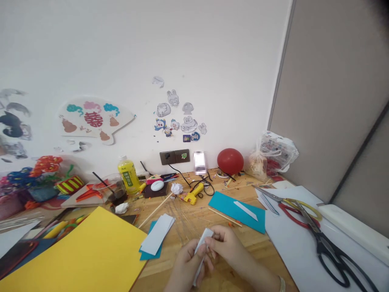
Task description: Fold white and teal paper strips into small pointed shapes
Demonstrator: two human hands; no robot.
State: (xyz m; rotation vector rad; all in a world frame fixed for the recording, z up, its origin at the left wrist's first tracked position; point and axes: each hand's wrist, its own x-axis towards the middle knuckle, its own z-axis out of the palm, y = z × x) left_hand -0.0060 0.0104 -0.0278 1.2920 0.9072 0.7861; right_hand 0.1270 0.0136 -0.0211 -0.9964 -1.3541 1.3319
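Observation:
A narrow folded strip of white paper slants upward between my two hands, above the wooden table. My left hand is closed on its lower part, thumb lying on top. With thumb and fingers, my right hand pinches the same strip near its upper end. To the left, white paper rectangles lie on a blue paper piece. Beyond my right hand is a blue sheet with a thin white strip on it.
Yellow sheet covers the left front. Scissors lie on white sheets at right. A yellow glue gun, wooden stick, drink bottle and red balloon are towards the wall.

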